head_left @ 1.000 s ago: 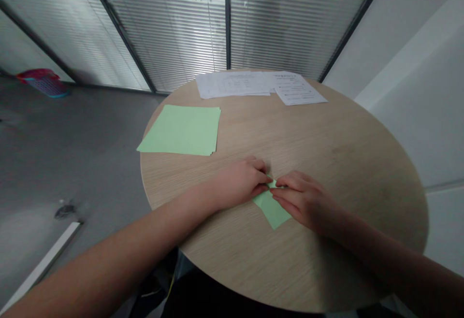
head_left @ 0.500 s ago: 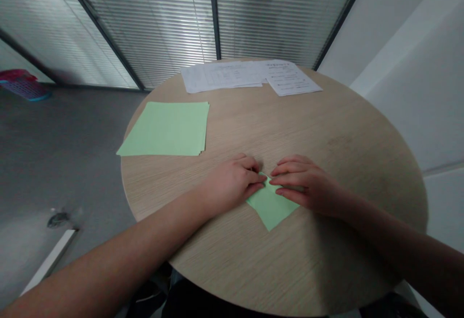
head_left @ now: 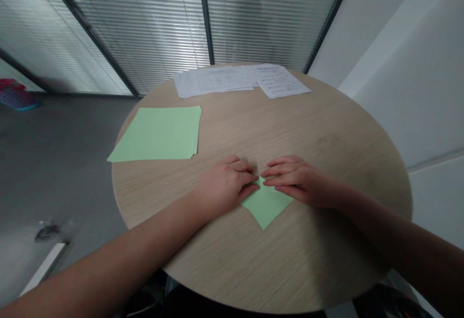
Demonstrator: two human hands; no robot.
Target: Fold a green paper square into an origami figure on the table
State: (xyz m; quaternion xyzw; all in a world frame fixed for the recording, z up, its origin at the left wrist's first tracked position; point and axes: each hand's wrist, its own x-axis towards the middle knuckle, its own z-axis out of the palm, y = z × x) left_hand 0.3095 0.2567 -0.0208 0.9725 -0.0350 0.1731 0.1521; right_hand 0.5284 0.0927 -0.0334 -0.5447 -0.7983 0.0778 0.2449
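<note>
A small folded piece of green paper lies on the wooden table, one corner pointing toward me. My left hand is at its left side, with thumb and curled fingers closed on the upper left edge. From the right, my right hand rests its fingertips on the paper's upper right part. The fingers of that hand are stretched and a little apart. Both hands cover much of the paper's upper edges, so the folds there are partly hidden.
A stack of green sheets lies at the table's left, one corner at the edge. White printed papers are spread along the back of the round table. Behind stand blinds; a pink and blue basket is on the floor.
The whole view has shifted slightly, so the table and papers appear further left. My right fingertips lie a little flatter on the folded paper; the left hand keeps its place on it.
</note>
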